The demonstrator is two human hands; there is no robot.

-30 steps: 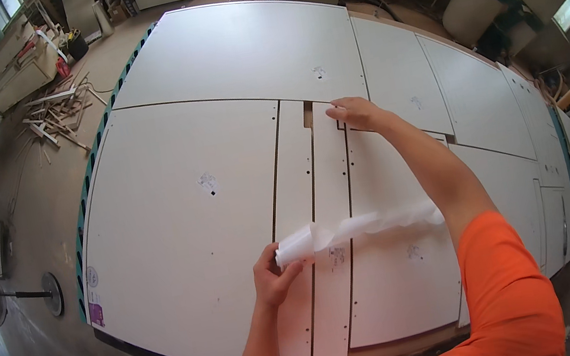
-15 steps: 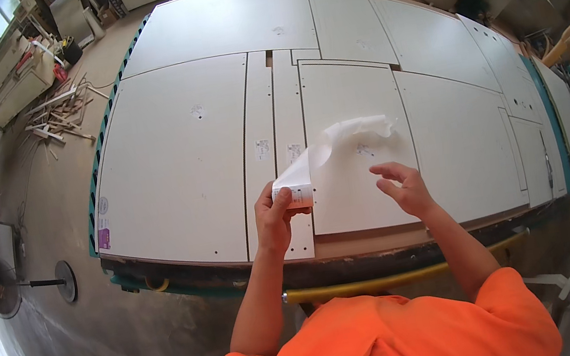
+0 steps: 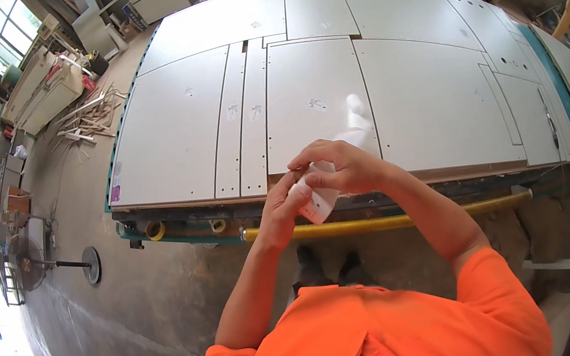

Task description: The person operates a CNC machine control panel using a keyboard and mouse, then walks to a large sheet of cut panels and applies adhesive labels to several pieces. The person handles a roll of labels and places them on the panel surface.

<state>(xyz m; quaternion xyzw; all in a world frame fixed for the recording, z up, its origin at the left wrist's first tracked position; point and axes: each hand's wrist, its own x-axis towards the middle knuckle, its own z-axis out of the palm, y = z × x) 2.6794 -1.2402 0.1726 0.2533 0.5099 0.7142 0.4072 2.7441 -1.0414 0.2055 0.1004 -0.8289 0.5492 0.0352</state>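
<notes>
My left hand [image 3: 279, 213] is closed on a strip of white paper labels [image 3: 318, 208], held over the near edge of the worktable. My right hand [image 3: 345, 166] meets it from the right, thumb and fingers pinching the upper part of the strip. The contact between the two sets of fingertips is partly hidden. A loose, curled tail of the strip [image 3: 357, 119] trails beyond my right hand over a white panel [image 3: 305, 73]. That panel bears a small label [image 3: 316, 104], and narrow panels to its left carry similar ones.
Several white cut panels [image 3: 175, 132] cover the large table, with dark seams between them. A yellow bar [image 3: 398, 220] runs along its near side. Scrap strips [image 3: 90, 118] lie on the floor at left, behind a stand with a round black base [image 3: 91, 265].
My right hand has moved left and closed on the label strip beside my left hand. The strip has tilted, its tail swinging round to the right. The view has shifted.
</notes>
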